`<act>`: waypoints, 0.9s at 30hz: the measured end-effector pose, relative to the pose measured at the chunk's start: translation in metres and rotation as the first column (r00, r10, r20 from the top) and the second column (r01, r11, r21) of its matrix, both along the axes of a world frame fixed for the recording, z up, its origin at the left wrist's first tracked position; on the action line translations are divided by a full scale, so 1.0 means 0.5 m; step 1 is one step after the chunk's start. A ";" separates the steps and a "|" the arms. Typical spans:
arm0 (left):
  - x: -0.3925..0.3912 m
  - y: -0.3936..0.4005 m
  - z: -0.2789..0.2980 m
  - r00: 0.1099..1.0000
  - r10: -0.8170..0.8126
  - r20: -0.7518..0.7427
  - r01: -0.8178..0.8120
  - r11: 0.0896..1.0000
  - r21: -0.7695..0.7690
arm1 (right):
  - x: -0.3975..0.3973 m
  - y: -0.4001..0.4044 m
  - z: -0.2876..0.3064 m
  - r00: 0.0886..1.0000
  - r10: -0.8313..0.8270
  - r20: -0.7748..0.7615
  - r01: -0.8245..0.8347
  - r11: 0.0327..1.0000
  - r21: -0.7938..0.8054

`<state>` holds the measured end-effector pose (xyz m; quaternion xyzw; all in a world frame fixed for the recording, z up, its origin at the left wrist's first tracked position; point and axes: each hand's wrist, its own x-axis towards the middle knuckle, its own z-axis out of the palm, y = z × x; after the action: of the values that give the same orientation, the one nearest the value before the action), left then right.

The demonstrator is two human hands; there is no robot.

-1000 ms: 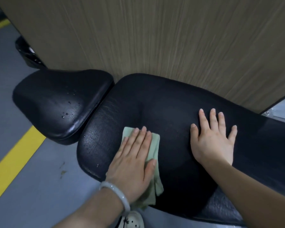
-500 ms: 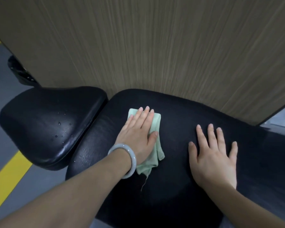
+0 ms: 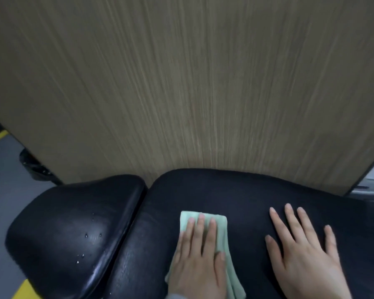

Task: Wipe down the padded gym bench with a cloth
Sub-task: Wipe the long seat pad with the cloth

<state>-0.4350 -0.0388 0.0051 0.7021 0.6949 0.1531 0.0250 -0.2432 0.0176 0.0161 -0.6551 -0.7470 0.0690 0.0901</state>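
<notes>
Bench, black padded vinyl, runs across the lower part of the head view w/ its far edge up against a tan wood-grain wall panel. It's in two pads: the long back pad where both hands are, and a separate seat pad to the left, split by a narrow gap. Left hand lies flat on a pale green cloth, fingers straight and close together, pressing it onto the back pad near the gap; cloth is folded, sticks out past the fingertips and trails down the thumb side toward the near edge. Right hand is palm-down on bare vinyl just right of the cloth, fingers straight & spread, holding nothing. Few water droplets sit on the seat pad, approx mid-surface. Grey floor at left w/ a yellow line showing at the bottom corner. Dark object on the floor behind the seat pad, partly hidden by the panel, can't tell what it is.
</notes>
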 end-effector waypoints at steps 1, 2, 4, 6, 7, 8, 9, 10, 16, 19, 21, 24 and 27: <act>-0.005 0.013 0.001 1.000 -0.025 0.002 0.025 1.000 -0.001 | 0.000 0.001 -0.003 1.000 0.007 -0.025 -0.007 1.000 0.005; -0.011 0.029 0.003 1.000 -0.025 0.011 0.025 1.000 -0.013 | -0.002 0.003 0.003 0.998 0.012 -0.059 -0.012 1.000 -0.001; -0.021 0.069 0.011 0.999 0.004 0.039 -0.002 0.998 -0.062 | -0.004 0.008 0.002 0.994 0.021 -0.108 -0.020 1.000 0.010; -0.027 0.113 0.023 0.999 0.012 0.045 -0.009 0.998 -0.067 | -0.006 0.011 -0.002 0.990 0.020 -0.140 -0.014 0.999 0.040; -0.028 0.138 0.026 0.999 0.005 0.050 -0.004 1.000 -0.022 | -0.006 0.013 -0.007 0.986 0.015 -0.165 -0.008 0.999 0.043; -0.031 0.160 0.032 0.998 0.019 0.059 -0.016 0.999 -0.050 | -0.006 0.016 -0.012 0.984 0.016 -0.177 -0.006 0.998 0.057; -0.031 0.181 0.040 0.999 0.025 0.047 -0.021 0.996 -0.089 | -0.005 0.020 -0.019 0.985 0.021 -0.173 -0.005 0.996 0.093; -0.031 0.202 0.045 0.999 0.028 0.024 -0.026 0.994 -0.110 | -0.005 0.023 -0.022 0.985 0.026 -0.168 -0.007 0.994 0.111; -0.032 0.262 0.052 0.998 0.053 0.021 -0.050 0.988 -0.148 | -0.006 0.030 -0.040 0.991 0.035 -0.126 -0.003 0.970 0.245; -0.020 0.237 0.057 0.996 0.086 0.038 -0.080 0.986 -0.149 | -0.003 0.031 -0.047 0.996 0.017 -0.091 0.012 0.952 0.306; -0.013 0.204 0.039 0.991 0.128 0.036 -0.125 0.988 -0.088 | -0.002 0.030 -0.049 0.995 0.011 -0.095 0.018 0.952 0.305; -0.009 0.141 0.021 0.995 0.092 0.035 -0.087 0.989 -0.124 | -0.004 0.026 -0.041 0.991 0.013 -0.130 0.024 0.960 0.278; -0.012 0.115 0.011 1.000 0.017 -0.002 -0.017 0.995 -0.095 | -0.005 0.024 -0.037 0.989 0.014 -0.150 0.028 0.961 0.274</act>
<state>-0.4410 0.0189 0.0107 0.6942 0.7076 0.1196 0.0565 -0.2458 0.0298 -0.0026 -0.6316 -0.7382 0.0135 0.2365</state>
